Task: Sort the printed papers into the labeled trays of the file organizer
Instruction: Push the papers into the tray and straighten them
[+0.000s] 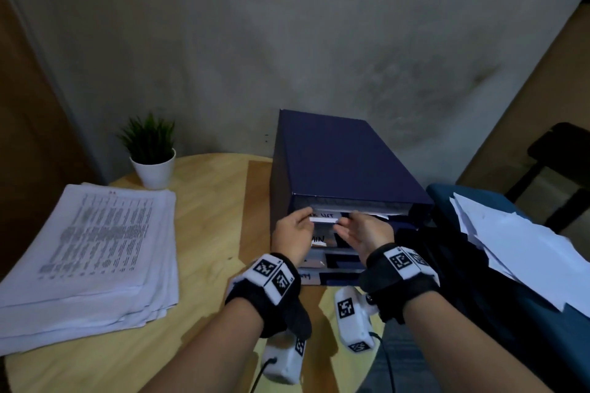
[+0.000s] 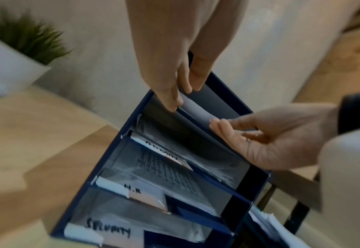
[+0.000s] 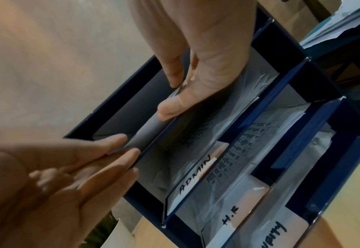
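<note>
The dark blue file organizer (image 1: 344, 156) stands on the round wooden table (image 1: 207, 233), its trays labelled ADMIN (image 2: 162, 149), H.R (image 2: 132, 188) and SECURITY (image 2: 109, 228). Both hands are at the mouth of the top tray. A white sheet (image 2: 195, 109) sticks out a little from that tray. My left hand (image 1: 297, 230) touches the sheet's left edge with straight fingers. My right hand (image 1: 360, 230) touches its right edge, palm turned inward and fingers straight. The lower trays hold printed pages. A thick stack of printed papers (image 1: 95, 249) lies on the table's left side.
A small potted plant (image 1: 153, 153) stands behind the stack, near the wall. Loose white sheets (image 1: 510, 242) lie on a blue seat to the right of the table. A dark chair (image 1: 555, 150) stands further right. Bare tabletop shows between the stack and the organizer.
</note>
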Available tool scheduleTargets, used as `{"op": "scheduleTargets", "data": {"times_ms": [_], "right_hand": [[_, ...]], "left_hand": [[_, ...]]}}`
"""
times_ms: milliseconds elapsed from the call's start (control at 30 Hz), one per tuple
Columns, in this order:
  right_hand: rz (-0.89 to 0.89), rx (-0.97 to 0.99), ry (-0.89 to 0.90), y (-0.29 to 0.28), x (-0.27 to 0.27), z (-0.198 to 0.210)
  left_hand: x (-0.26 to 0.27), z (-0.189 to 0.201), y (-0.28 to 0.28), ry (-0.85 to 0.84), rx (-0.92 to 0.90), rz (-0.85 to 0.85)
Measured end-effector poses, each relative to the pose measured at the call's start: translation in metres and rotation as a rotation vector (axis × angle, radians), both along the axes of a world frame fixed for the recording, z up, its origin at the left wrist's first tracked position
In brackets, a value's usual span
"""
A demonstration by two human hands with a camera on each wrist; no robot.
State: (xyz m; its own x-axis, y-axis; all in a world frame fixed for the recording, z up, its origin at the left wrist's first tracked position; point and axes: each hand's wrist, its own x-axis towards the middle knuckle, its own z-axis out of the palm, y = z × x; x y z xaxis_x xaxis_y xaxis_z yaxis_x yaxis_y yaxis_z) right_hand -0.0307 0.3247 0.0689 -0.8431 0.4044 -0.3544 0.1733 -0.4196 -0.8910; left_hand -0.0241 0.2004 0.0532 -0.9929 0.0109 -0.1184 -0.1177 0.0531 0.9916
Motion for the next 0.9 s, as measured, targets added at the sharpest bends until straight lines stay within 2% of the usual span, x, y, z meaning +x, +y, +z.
{"op": "scheduleTargets", "data": {"times_ms": [133,300,433,533,667,833,900], "right_hand": [[-0.118,-0.123,0.155,0.002,-0.005,-0.006],[-0.252,-0.119,0.225,-0.002,-0.010,-0.014],[-0.145,-0.100,0.241,0.004,-0.021,-0.009],[-0.094,-0.071,0.174,0.012,-0.022,-0.007],[-0.126,0.359,0.054,0.015,-0.013,-0.013],[-0.186,0.736,0.147,-0.014,0.013,-0.027],[-0.156,0.798,0.194,-0.036,0.028,-0.032]], "left_hand": [[-0.004,0.000,0.004,-0.012,-0.085,-0.167],[-0.014,-0.002,0.001,-0.086,-0.013,-0.207],[-0.013,0.000,-0.004,-0.051,-0.064,-0.257],[-0.009,-0.005,-0.012,-0.029,-0.059,-0.251],[-0.002,-0.015,-0.031,0.013,-0.099,-0.206],[0.011,-0.026,-0.060,-0.003,-0.175,-0.162],[0.013,-0.031,-0.074,-0.006,-0.214,-0.122]]}}
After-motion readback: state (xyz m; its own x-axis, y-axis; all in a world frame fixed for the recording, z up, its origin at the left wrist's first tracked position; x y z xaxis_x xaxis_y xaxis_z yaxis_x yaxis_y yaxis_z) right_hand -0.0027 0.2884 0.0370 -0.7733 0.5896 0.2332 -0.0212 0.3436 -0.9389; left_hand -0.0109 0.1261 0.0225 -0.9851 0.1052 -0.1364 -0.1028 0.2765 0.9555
